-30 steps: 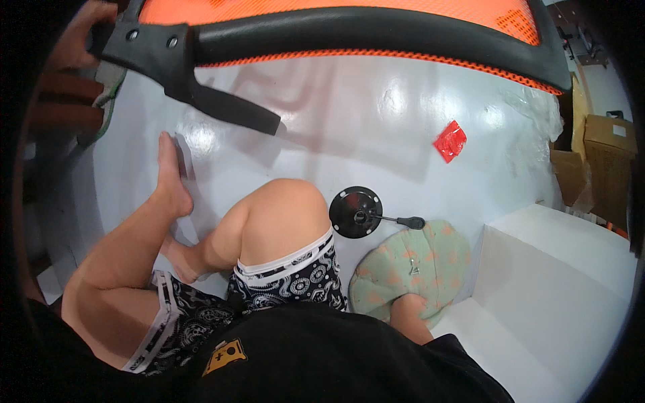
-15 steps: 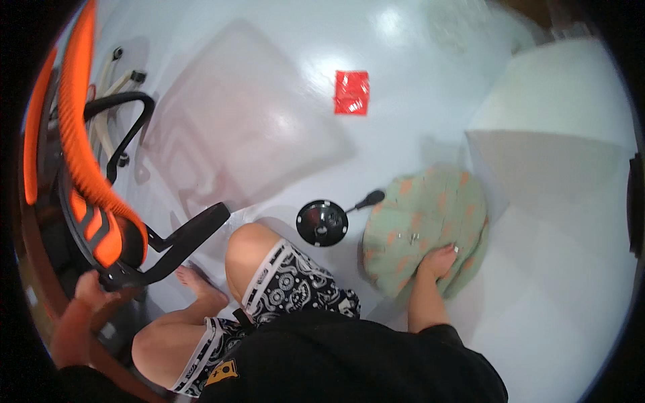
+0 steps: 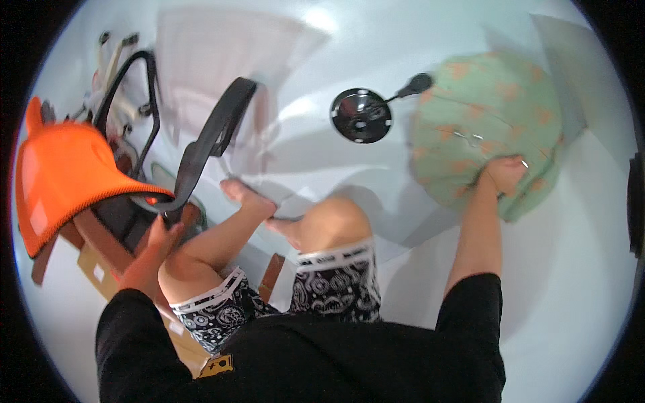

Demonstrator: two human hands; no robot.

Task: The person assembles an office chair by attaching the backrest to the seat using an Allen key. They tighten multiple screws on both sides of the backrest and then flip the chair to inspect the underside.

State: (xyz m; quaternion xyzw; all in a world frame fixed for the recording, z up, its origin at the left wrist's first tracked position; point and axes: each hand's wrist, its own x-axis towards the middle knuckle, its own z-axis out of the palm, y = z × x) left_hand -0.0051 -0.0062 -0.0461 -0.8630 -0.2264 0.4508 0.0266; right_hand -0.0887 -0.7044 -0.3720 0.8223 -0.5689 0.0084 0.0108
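Observation:
An orange mesh office chair [image 3: 87, 185] with black armrests [image 3: 218, 124] lies tipped at the left. My left hand [image 3: 160, 240] is closed round the black frame by the base of the near armrest. At the right is a round, pale green cushion [image 3: 494, 101] with orange patches. My right hand [image 3: 505, 176] presses its fingers into a bunched fold on the cushion's near right side; a ring shows on one finger. Small shiny metal pieces [image 3: 468, 139] lie on the cushion. Left of it, a round black disc [image 3: 361, 115] with a paddle-ended stalk rests on the floor.
Behind the chair stands a pale wheeled base [image 3: 121, 80] with dark casters. Brown cardboard and wooden pieces [image 3: 101, 265] lie under and beside the chair. My bare foot [image 3: 248, 196] is between the chair and the disc. A pale panel [image 3: 564, 67] stands at the far right.
The view has shifted, and the red packet on the floor has left it. The chair has turned and tilted under my left hand. My right hand stays on the cushion.

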